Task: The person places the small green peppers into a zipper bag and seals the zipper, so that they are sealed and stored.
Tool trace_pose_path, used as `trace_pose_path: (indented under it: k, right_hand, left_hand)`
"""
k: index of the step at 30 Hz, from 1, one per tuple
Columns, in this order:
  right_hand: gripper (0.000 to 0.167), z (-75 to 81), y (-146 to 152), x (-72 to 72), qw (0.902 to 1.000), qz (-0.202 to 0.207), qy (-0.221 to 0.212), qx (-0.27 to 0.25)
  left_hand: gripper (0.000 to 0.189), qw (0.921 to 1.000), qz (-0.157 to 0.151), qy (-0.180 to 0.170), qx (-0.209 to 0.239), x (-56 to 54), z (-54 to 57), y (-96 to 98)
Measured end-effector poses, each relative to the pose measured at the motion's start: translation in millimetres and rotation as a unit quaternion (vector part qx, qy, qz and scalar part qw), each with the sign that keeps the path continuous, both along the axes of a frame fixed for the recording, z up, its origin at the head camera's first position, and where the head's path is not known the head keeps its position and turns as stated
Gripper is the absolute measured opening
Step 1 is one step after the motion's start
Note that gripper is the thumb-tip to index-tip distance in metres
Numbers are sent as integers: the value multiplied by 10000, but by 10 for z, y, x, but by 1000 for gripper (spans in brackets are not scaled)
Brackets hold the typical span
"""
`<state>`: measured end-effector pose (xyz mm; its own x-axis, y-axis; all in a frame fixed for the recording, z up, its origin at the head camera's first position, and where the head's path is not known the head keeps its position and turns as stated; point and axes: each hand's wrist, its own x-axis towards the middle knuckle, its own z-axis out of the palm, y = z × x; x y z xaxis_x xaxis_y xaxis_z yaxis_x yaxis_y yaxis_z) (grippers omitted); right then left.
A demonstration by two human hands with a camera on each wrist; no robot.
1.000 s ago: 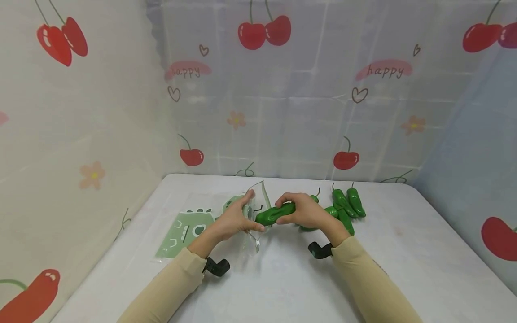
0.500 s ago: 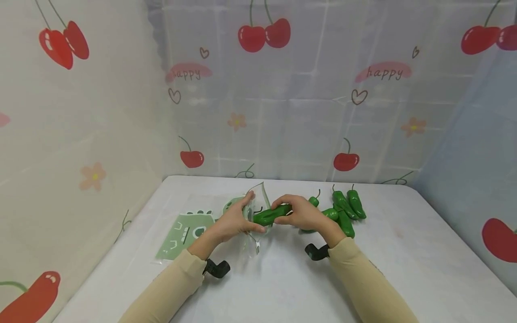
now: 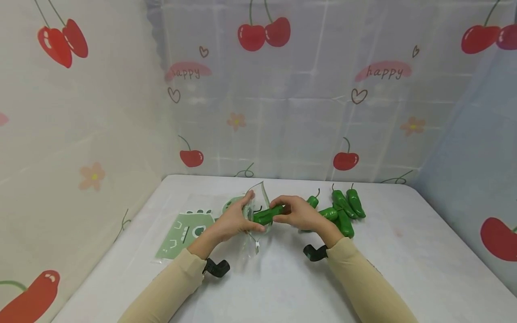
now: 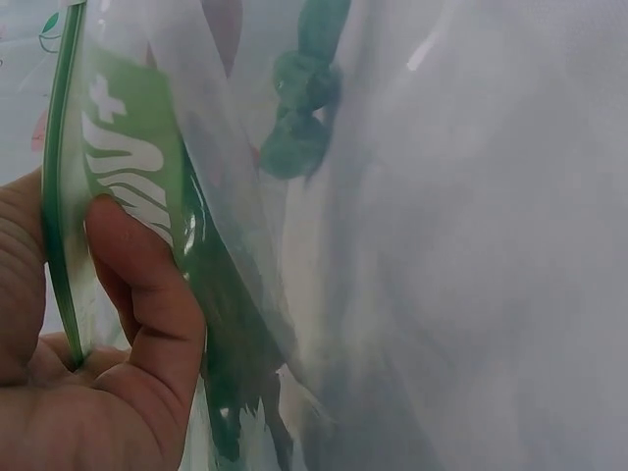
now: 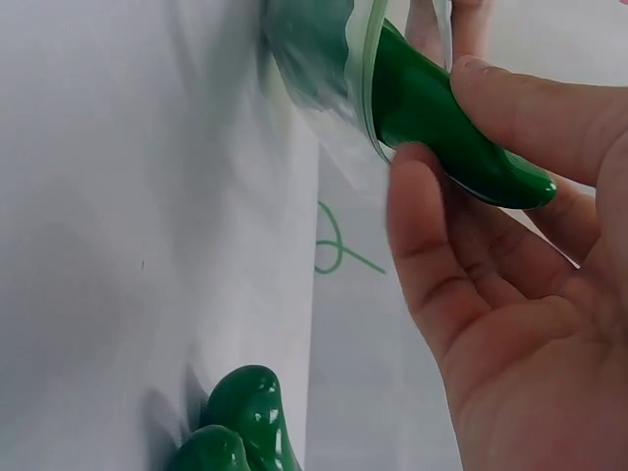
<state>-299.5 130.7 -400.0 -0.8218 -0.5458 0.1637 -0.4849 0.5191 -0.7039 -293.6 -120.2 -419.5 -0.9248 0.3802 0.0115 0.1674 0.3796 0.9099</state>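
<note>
Clock ctr = green pepper [image 3: 266, 216], head view. R hand [image 3: 300, 213]: I'm pinching the pepper's tail end btwn thumb & fingers; its other end is sitting inside the mouth of the clear bag [image 5: 314, 59]. L hand [image 3: 232, 222]: thumb & fingers are standing apart, holding the bag's lip; zip strip [image 4: 61, 98] is running past them. Writing: "happy" [image 3: 384, 70] is reading fine on the cherry-print backdrop [image 3: 299, 125] at 1 o'clock; its twin at 11 is fading at the 1st letter. Bag print is showing white wavy lines + a plus on green. Green printed panel [image 3: 183, 235] is lying flat at 9; can't tell if sep. bag. Loose peppers [image 3: 345, 224] are bunching at 3, top stems showing close to the far edge of the white table [image 3: 274, 278]. Room: tabletop is stretching btwn my forearms at 6, & out to its R edge at 4.
</note>
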Motion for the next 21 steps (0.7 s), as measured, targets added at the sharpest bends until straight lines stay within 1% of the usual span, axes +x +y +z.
trace_pose_path:
  k: [9, 16, 21]
  right_hand:
    - [29, -66, -12, -21, 9995, -80, -96, -292]
    - [30, -99, -50, -18, 9973, -277, -347, -585]
    - [30, -113, -75, -9, 9951, -373, -450, -797]
  left_hand:
    - [129, 10000, -9, -20, 29, 6, 8, 14]
    - [129, 10000, 3, -11, 59, 10, 6, 12]
    - [129, 10000, 43, 2, 47, 1, -3, 11]
